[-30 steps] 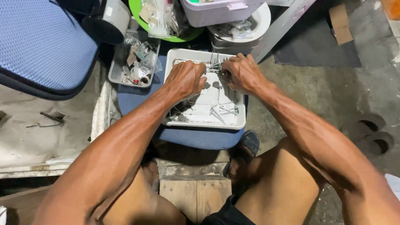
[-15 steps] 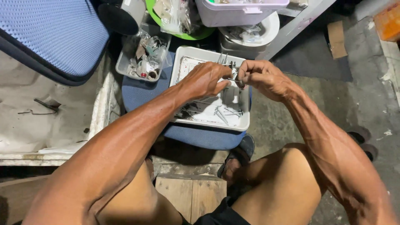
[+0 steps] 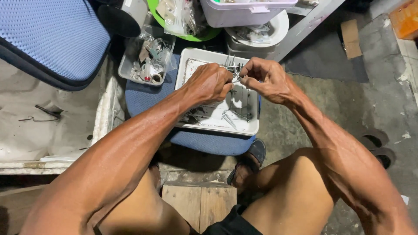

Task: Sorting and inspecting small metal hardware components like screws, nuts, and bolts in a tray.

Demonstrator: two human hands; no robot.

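Head view looks straight down at a person sitting low, both hands meeting over a white tray that rests on a blue cushioned stool. The left hand is curled tight, fingers pinched narrow around a small bundle of thin metal pins whose tips poke up just past the knuckles. The right hand sits just beside it, thumb and forefinger closed narrow on the near end of the same bundle, so both hands hold it just above the tray's far half. More loose pins lie scattered in the tray under the hands.

Off to the left there's a clear plastic tub of small mixed parts touching the tray's side, and past it a green bowl with bagged bits and a pale lidded box.

Judging by the grip, the trick here is keeping the bundle pinched evenly so the tips stay level, and working right over the tray so a dropped pin lands back in it and not on the concrete floor. Can't tell exactly what the pins are, too small and partly hidden by the fingers.
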